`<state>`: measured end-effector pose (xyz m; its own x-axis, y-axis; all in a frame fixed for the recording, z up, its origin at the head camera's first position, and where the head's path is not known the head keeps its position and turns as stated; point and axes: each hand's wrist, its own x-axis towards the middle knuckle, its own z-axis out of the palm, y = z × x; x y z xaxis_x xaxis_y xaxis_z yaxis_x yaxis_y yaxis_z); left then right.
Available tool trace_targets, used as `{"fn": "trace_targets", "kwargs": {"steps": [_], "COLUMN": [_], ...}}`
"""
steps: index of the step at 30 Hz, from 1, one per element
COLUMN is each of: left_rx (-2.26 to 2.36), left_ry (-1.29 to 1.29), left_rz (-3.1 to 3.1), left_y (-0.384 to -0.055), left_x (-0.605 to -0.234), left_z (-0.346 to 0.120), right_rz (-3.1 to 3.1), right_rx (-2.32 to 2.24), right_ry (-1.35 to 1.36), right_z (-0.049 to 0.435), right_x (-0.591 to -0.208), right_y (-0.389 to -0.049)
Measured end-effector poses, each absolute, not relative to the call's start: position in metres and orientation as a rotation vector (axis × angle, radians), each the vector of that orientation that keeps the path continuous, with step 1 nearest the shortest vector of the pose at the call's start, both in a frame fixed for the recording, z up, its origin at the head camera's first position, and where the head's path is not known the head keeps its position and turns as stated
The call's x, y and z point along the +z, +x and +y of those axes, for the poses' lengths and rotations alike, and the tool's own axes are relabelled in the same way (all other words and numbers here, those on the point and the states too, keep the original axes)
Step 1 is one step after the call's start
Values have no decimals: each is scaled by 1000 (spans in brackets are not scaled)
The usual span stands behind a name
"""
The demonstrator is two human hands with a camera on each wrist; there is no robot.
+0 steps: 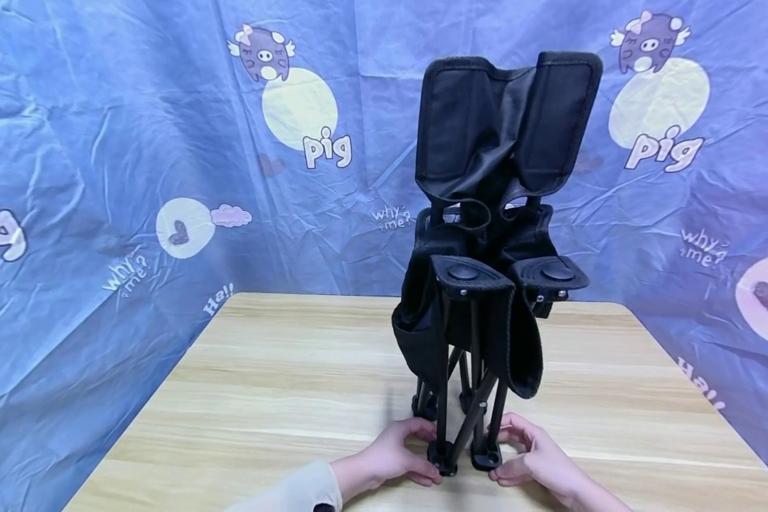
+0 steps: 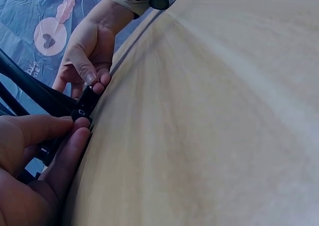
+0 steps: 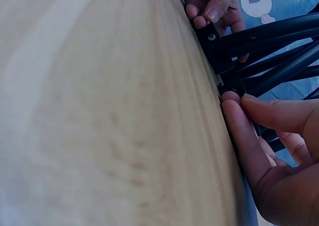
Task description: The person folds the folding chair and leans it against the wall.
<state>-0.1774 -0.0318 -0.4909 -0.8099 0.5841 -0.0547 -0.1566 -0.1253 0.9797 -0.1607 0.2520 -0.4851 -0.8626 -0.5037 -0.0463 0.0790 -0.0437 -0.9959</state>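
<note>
A black folding chair (image 1: 493,320) stands upright on the table in the head view, its legs drawn close together and its fabric back creased inward. At its front left foot (image 1: 441,461) my left hand (image 1: 393,455) pinches with thumb and fingers. My right hand (image 1: 540,459) pinches the front right foot (image 1: 486,459) from the other side. Close up in the left wrist view, left fingertips (image 2: 79,124) meet at a foot near the tabletop. The right wrist view shows right fingertips (image 3: 232,97) at a foot beside the dark leg tubes (image 3: 279,71).
The pale wooden table (image 1: 249,398) spreads under the chair on both sides. A blue printed cloth (image 1: 134,128) hangs behind and along both sides of it. Two armrests with round recesses (image 1: 462,273) jut toward me above the hands.
</note>
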Motion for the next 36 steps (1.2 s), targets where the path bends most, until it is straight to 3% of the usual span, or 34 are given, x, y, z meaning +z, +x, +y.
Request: {"fn": "trace_targets", "kwargs": {"steps": [36], "left_rx": [1982], "left_ry": [468], "left_rz": [1713], "left_y": [-207], "left_x": [-491], "left_z": [-29], "right_rz": [1830], "right_rx": [-1988], "right_ry": [-390], "right_z": [251], "right_x": [-481], "right_y": [-192]}}
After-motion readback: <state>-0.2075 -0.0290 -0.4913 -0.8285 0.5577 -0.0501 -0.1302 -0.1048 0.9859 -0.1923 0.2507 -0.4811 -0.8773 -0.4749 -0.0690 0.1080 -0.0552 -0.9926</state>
